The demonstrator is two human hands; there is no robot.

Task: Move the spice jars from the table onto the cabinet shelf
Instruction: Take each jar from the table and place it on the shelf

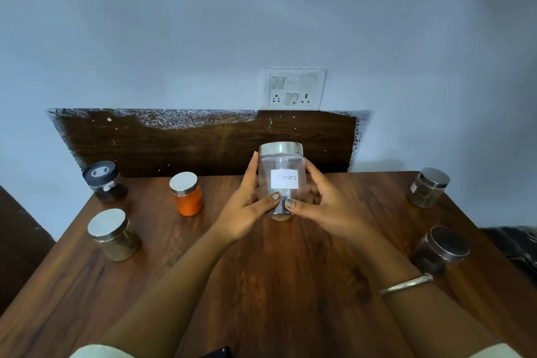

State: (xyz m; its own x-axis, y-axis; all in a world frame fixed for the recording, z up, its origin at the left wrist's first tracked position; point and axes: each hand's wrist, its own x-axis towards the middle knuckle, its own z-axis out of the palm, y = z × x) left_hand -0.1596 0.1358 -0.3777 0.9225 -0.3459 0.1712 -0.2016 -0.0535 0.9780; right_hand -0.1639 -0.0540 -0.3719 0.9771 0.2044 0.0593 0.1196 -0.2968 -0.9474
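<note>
Wooden table (276,285) middle bare, both hands clasping cloves jar (281,180), other jars near edges

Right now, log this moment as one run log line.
hands: left hand and right hand both grip cloves jar | jar: upright, lid on | waiting: five other jars on table | shelf: unseen

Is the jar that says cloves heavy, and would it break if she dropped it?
Probably light: the cloves jar looks almost empty through its clear wall. The wall looks smooth, so it may be slippery, which may be why the left hand and right hand both grip it. Glass or plastic is unclear, so it might break.
</note>
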